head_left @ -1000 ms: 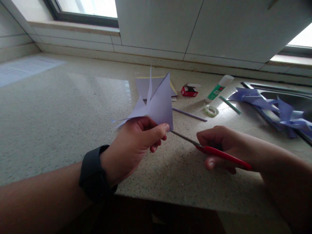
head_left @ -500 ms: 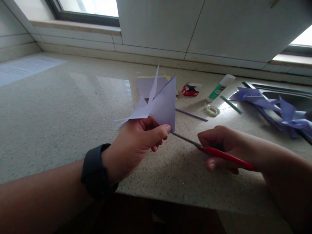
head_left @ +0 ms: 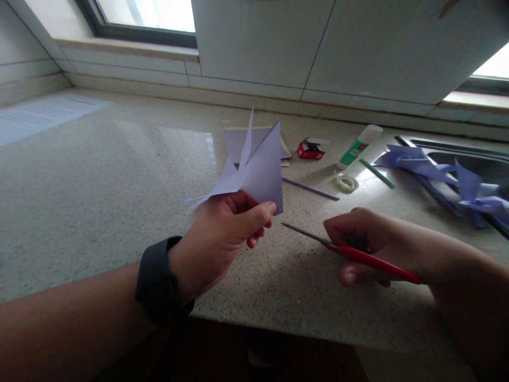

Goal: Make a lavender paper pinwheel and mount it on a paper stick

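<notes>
My left hand (head_left: 234,223) is closed on a sheet of purple paper (head_left: 264,172), pinching its lower right corner between thumb and fingers. Slits divide the paper into flaps, and some of these stand up or spread to the left. In my right hand (head_left: 366,246) is a pair of scissors with red handles (head_left: 377,263). Their blades look closed and point left, with the tip a little below and to the right of the paper's corner, apart from it. The fingers partly hide the handles.
Behind the paper lies a stack of paper sheets (head_left: 234,139). To its right are a small red box (head_left: 310,150), a glue stick (head_left: 358,148), a tape roll (head_left: 347,183) and thin sticks (head_left: 312,189). Folded purple paper pieces (head_left: 469,183) lie by the sink (head_left: 473,147). A printed sheet (head_left: 47,114) lies far left.
The scissors have drawn back slightly to the right and down, so their tip has come away from the paper's corner. The paper has shifted a little left in my left hand.
</notes>
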Motion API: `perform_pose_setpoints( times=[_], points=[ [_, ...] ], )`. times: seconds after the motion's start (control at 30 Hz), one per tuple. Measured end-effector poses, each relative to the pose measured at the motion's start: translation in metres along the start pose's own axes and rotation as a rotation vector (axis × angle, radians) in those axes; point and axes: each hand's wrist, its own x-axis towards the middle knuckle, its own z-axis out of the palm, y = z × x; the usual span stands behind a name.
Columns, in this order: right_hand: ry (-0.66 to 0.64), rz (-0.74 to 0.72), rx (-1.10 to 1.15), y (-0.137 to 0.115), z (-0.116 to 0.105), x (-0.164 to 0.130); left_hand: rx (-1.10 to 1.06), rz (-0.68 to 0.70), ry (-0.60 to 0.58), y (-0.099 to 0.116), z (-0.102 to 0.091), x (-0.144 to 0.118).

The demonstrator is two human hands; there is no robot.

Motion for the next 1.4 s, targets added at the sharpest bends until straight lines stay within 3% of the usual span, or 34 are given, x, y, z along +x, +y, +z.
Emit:
perform_pose_setpoints(
  times=[0.2, 0.37, 0.57, 0.87, 1.13, 1.4],
  points=[
    [0.081, -0.109, -0.114, -0.007, -0.01, -0.006, 0.011, -0.022, -0.038, -0.003, -0.001, 0.001],
    [0.221, -0.146, -0.113, -0.003, -0.011, -0.001, 0.081, 0.011, -0.073, -0.004, -0.001, 0.001],
    [0.311, -0.189, 0.01, 0.0, -0.008, 0.005, 0.174, 0.007, -0.124, -0.001, 0.0, 0.001],
    [0.563, -0.203, 0.183, -0.009, -0.002, 0.017, 0.179, 0.035, -0.136, 0.0, 0.001, 0.0],
    [0.644, -0.238, 0.259, -0.007, -0.003, 0.022, 0.184, 0.099, -0.2, 0.002, 0.003, 0.001],
    [0.728, -0.245, 0.362, 0.0, -0.006, 0.03, 0.381, 0.117, -0.2, 0.002, 0.001, 0.0]
  ],
)
